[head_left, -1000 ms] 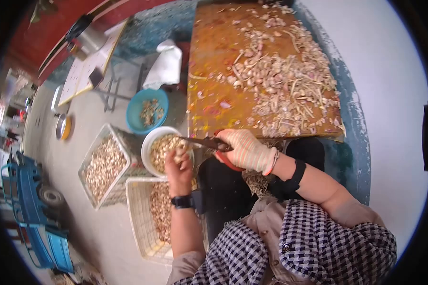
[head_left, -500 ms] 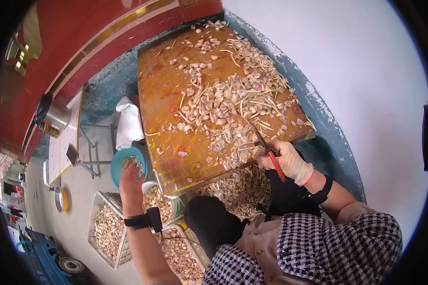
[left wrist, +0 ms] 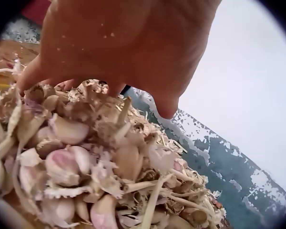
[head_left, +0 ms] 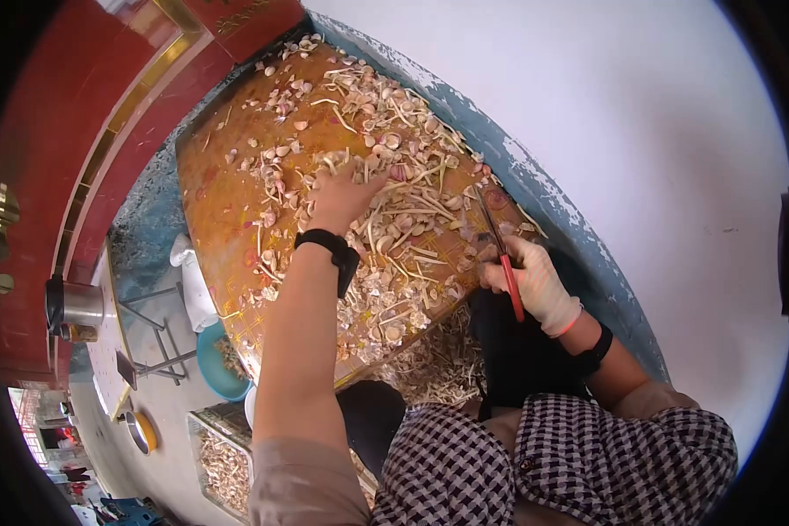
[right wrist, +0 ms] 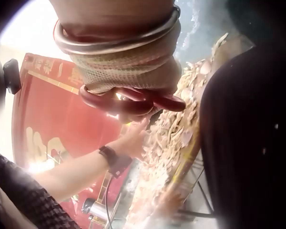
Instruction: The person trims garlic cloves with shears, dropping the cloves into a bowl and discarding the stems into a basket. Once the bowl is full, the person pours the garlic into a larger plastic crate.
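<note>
My bare left hand (head_left: 342, 197) reaches over the pile of garlic cloves, dry stems and skins (head_left: 403, 223) on the table. In the left wrist view the fingers of this hand (left wrist: 119, 52) point down with their tips at the pile, and the thumb stands apart. Loose pinkish-white cloves (left wrist: 69, 130) lie in front of it. A striped work glove covers my right hand (head_left: 539, 285), which grips red-handled scissors (head_left: 510, 289) near the table's front edge. Their dark blades point up and away over the garlic. The right wrist view shows the red handle loops (right wrist: 169, 103) below the glove.
The brown patterned table (head_left: 215, 215) meets a white and teal wall (head_left: 535, 167) on the right. A teal basin (head_left: 212, 364) and a crate of cloves (head_left: 223, 469) stand on the floor at left. Stem and skin waste (head_left: 434, 364) lies beneath the table's front edge.
My left hand has gone from above the white bucket, past the teal basin, to the garlic pile. The right hand has moved the scissors away from the bucket to the table's edge. The view has turned.
</note>
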The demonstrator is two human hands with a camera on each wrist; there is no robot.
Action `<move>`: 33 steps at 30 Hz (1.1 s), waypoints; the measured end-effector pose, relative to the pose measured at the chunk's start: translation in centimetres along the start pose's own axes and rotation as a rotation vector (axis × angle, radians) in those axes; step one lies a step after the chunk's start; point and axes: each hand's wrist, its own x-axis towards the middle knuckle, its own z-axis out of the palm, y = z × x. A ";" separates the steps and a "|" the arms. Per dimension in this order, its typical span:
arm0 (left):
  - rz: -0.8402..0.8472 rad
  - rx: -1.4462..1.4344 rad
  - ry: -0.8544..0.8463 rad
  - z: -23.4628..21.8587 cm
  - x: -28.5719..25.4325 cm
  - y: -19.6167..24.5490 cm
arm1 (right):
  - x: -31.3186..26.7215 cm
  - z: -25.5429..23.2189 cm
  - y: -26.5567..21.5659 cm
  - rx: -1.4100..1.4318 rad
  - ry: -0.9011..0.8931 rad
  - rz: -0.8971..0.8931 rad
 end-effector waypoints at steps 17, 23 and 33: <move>0.174 -0.223 0.350 1.3 -13.4 -8.0 | 11.9 9.0 -2.9 -0.838 -0.073 -0.486; 0.160 -0.118 0.430 0.3 -16.0 -8.9 | 13.3 4.9 -5.9 -0.821 0.118 -0.199; -0.002 -0.379 0.388 -3.3 -13.5 -12.0 | 16.7 9.6 -4.9 -1.265 -0.144 -0.353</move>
